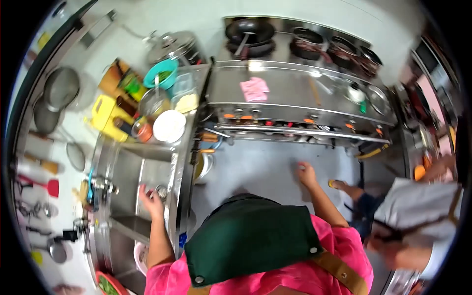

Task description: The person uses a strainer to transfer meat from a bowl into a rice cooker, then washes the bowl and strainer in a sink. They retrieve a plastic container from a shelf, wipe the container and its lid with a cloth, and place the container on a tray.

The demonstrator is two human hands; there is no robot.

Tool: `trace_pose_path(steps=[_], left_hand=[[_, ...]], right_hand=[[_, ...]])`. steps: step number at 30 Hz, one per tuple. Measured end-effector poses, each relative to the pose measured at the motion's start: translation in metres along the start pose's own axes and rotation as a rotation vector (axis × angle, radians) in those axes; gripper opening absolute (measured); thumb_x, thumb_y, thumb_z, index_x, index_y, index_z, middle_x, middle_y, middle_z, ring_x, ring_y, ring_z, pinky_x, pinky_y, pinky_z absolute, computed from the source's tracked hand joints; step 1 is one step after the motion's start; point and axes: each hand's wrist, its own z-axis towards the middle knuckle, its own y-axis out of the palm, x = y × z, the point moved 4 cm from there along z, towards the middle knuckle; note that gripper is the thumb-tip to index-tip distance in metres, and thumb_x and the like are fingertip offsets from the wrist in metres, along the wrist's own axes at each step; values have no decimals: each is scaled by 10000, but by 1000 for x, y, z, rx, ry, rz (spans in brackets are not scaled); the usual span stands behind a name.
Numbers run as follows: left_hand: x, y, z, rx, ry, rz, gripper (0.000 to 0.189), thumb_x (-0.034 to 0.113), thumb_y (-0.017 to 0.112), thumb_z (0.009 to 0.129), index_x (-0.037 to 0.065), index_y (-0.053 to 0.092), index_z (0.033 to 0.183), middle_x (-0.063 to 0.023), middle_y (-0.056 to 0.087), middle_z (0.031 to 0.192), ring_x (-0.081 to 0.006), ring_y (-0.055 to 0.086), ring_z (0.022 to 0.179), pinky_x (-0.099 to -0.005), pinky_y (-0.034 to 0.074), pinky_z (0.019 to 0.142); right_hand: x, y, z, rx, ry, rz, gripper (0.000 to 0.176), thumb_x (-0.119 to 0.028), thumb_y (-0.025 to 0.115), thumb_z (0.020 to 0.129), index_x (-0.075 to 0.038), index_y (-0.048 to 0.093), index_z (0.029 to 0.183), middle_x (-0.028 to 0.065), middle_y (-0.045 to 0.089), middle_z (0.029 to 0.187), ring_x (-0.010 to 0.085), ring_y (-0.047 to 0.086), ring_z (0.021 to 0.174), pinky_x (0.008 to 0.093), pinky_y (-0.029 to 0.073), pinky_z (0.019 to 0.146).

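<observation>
My left hand (150, 200) reaches over the steel sink (129, 172) at the left, fingers spread, close to the drain (161, 191) and a small dark red thing I cannot make out. Whether it holds that is unclear. My right hand (306, 173) hangs out over the grey floor (260, 167) in front of the stove counter, fingers curled loosely and nothing visible in them. I wear a pink shirt and a dark green apron (250, 241).
A long steel stove counter (295, 93) with woks (250, 33) and a pink cloth (254, 89) runs across the top. Bowls, bottles and a teal colander (161, 73) crowd the shelf above the sink. Another person (418, 216) in white stands at the right. Utensils hang on the left wall.
</observation>
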Motion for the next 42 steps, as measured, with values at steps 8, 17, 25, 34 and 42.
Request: trace_pose_path(steps=[8, 17, 25, 34, 42], left_hand=[[-33, 31, 22, -167, -331, -144, 123, 119, 498, 840, 21, 527, 909, -14, 541, 669, -69, 482, 602, -197, 388, 521], [-20, 38, 85, -86, -328, -227, 254, 213, 455, 869, 26, 519, 710, -21, 543, 647, -51, 415, 502, -199, 366, 463], [42, 118, 179, -168, -252, -417, 112, 109, 515, 831, 36, 527, 915, -21, 584, 780, -44, 487, 626, -182, 415, 544], [107, 238, 302, -405, -133, -231, 196, 52, 567, 773, 61, 536, 966, 3, 458, 656, -65, 418, 576, -194, 373, 526], [94, 354, 413, -451, -157, -264, 541, 175, 611, 763, 29, 329, 1201, -122, 488, 1015, -208, 524, 902, -277, 450, 707]], right_hand=[[-82, 61, 59, -133, -162, 50, 239, -118, 588, 694, -28, 568, 914, 166, 550, 939, 239, 574, 714, 318, 458, 669], [-274, 143, 198, -239, -414, 265, 171, -123, 551, 770, -6, 555, 895, 80, 591, 691, 132, 545, 598, 253, 440, 564], [-430, 232, 348, -305, -458, 309, 202, -175, 539, 772, -10, 582, 880, 93, 585, 647, 150, 557, 559, 264, 436, 538], [-473, 390, 529, -609, -580, 178, 271, -232, 550, 710, -13, 578, 868, 154, 595, 789, 258, 576, 750, 331, 435, 657], [-585, 313, 477, -993, -470, 566, 241, -137, 554, 753, -20, 436, 927, 45, 510, 700, 115, 483, 620, 259, 408, 565]])
